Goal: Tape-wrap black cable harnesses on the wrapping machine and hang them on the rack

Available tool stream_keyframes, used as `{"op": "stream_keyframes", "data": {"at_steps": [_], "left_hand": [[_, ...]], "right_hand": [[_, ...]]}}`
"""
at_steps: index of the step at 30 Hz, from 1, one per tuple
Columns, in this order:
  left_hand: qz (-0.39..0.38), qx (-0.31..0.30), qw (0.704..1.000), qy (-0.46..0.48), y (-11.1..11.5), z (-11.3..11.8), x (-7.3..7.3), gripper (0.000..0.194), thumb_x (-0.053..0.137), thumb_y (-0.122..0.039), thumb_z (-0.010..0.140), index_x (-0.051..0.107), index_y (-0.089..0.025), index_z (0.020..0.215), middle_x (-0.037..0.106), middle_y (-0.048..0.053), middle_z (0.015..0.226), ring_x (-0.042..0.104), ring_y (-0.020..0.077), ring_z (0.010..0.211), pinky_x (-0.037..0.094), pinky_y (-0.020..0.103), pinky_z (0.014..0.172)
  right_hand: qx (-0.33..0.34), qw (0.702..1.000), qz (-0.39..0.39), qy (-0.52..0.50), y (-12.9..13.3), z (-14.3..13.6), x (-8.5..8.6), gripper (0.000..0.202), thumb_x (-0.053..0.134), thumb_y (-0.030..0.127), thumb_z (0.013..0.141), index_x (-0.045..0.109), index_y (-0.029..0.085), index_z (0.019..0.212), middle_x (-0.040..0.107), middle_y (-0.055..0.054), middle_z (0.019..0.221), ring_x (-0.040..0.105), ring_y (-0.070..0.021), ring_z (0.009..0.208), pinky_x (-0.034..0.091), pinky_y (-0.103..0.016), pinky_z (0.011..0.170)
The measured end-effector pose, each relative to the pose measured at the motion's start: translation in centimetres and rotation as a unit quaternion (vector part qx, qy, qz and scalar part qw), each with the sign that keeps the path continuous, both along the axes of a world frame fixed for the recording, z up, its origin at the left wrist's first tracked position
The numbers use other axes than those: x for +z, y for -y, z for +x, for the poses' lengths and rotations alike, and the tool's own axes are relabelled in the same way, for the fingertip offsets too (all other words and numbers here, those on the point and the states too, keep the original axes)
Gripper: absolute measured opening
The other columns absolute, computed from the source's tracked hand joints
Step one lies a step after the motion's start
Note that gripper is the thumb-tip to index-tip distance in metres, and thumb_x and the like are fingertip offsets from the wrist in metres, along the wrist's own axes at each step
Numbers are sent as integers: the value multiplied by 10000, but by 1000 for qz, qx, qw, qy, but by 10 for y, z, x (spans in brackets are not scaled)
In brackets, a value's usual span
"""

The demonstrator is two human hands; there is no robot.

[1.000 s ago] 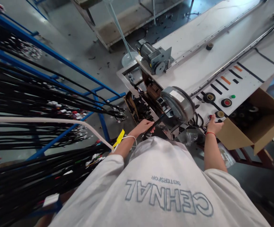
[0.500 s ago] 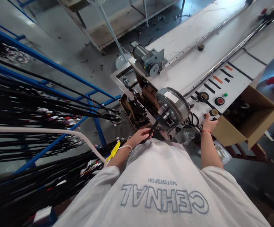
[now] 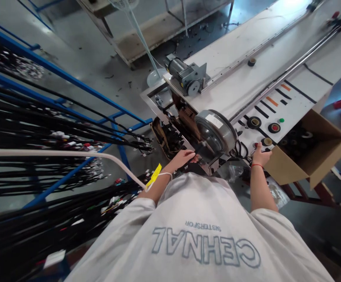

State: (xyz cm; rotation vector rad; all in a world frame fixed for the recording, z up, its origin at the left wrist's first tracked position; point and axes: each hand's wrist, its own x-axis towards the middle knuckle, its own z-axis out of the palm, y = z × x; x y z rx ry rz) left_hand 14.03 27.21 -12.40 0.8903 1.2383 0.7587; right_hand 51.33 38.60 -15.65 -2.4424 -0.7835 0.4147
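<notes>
A cardboard box (image 3: 286, 166) is set beside the table (image 3: 235, 86); black cable (image 3: 199, 149) is grasped by the left hand (image 3: 185, 157); whether anything is grasped by the right hand (image 3: 261, 157) cannot be told. The floor (image 3: 102, 58) is littered.

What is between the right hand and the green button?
A tan roll, nearest the right hand, then a red-centred black ring, nearer the green button; the head view shows both.

"SISTERSFOR" and "CEHNAL", upside-down on shirt (image 3: 200, 203)
</notes>
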Motion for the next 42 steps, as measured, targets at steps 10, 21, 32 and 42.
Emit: {"op": "stream_keyframes", "data": {"at_steps": [10,21,32,42], "left_hand": [[59,-32,997,47,6,-8,6,635,654,-572,837,579,-126,1283,715,136,1025,664,176,767,503,262,668],[75,-34,990,-113,52,-19,-15,434,547,-558,876,620,-154,1018,684,62,864,637,185,851,493,308,854],[162,116,965,-169,32,22,-6,457,644,-386,850,455,-196,1220,689,44,932,664,198,954,474,374,967],[112,-21,955,-275,8,13,-20,221,615,-344,853,627,-163,979,712,84,919,668,245,896,492,358,877]], "right_hand": [[-3,1000,10,2,-1,2,-6,761,592,608,851,438,30,1322,499,-307,1378,485,-388,1309,379,-477,1091],[3,1000,-21,-2,-1,1,0,773,583,605,871,431,10,1339,513,-319,1353,499,-402,1291,398,-486,1072],[8,1000,-10,-1,0,-1,4,747,581,575,875,430,4,1332,516,-323,1343,499,-404,1286,388,-484,1076],[2,1000,-17,5,0,-3,5,748,539,619,874,457,20,1315,522,-310,1346,509,-412,1270,401,-489,1056]]}}
